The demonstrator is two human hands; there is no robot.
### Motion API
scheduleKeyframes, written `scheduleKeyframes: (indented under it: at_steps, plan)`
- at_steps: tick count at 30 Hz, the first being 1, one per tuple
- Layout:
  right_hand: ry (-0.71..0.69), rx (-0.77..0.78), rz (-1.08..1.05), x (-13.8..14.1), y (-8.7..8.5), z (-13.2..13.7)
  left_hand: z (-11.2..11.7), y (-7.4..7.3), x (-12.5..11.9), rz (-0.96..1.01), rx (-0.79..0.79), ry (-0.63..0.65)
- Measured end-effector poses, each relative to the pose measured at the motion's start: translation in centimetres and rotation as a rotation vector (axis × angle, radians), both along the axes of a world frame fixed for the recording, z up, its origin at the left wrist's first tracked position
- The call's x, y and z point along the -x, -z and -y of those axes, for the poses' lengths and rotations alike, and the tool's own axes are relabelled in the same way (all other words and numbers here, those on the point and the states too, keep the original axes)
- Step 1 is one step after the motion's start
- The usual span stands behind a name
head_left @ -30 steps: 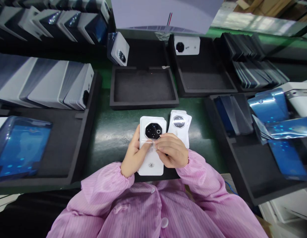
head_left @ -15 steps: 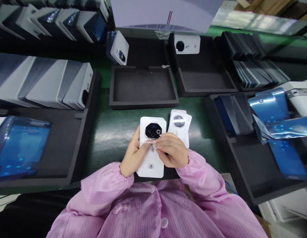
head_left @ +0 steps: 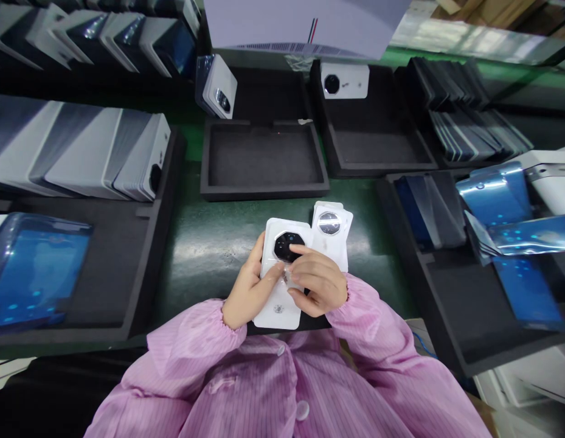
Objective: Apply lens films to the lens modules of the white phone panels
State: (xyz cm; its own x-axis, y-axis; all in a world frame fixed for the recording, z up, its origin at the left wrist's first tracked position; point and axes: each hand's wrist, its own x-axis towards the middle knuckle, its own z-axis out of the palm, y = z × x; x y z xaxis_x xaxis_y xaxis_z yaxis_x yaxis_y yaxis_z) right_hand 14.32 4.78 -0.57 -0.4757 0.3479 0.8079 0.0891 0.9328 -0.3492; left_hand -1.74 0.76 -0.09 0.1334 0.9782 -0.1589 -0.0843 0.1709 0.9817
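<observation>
I hold a white phone back cover with a black octagonal camera module over the green bench. My left hand grips its left edge. My right hand pinches a small clear film just below the module, its forefinger touching the module's rim. Right beside the cover lies a small stack of white liner sheets with a round clear lens film on top.
Empty black foam trays sit ahead, one with a white cover. White covers stand in rows in trays on the left. Blue films lie at both sides, dark sheets at back right.
The cover has tilted slightly to the right and my right forefinger has moved up onto the camera module with the clear film.
</observation>
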Motion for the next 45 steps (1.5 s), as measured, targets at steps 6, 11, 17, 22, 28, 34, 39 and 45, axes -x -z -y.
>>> scheduleKeyframes:
  at_steps: [6,11,17,22,28,34,39,45]
  plan:
    - [-0.086,-0.011,-0.023,-0.2,-0.1,-0.2,0.2,0.2,0.0,-0.039,-0.002,0.064]
    - [-0.09,0.028,0.001,-0.2,-0.3,-0.3,0.6,1.3,0.2,-0.11,0.019,0.122]
    - [-0.077,0.057,0.007,0.0,-0.4,-0.2,0.5,1.2,-0.1,-0.087,0.009,0.104]
    - [-0.034,0.019,-0.002,-0.4,-0.4,-0.1,0.1,0.7,-0.3,-0.047,-0.024,0.063]
    - [-0.044,0.033,0.014,-0.5,-0.3,-0.1,0.5,1.3,-0.1,-0.137,-0.024,0.079]
    - [-0.054,0.029,0.038,-0.3,-0.3,0.1,0.3,1.0,-0.3,-0.056,-0.021,0.084]
    - [-0.054,-0.039,0.109,-0.1,0.0,0.2,-0.3,0.3,-0.1,0.021,-0.023,0.015]
    - [0.009,-0.12,0.126,0.1,-0.5,0.0,-0.4,0.5,0.2,0.054,0.015,-0.004]
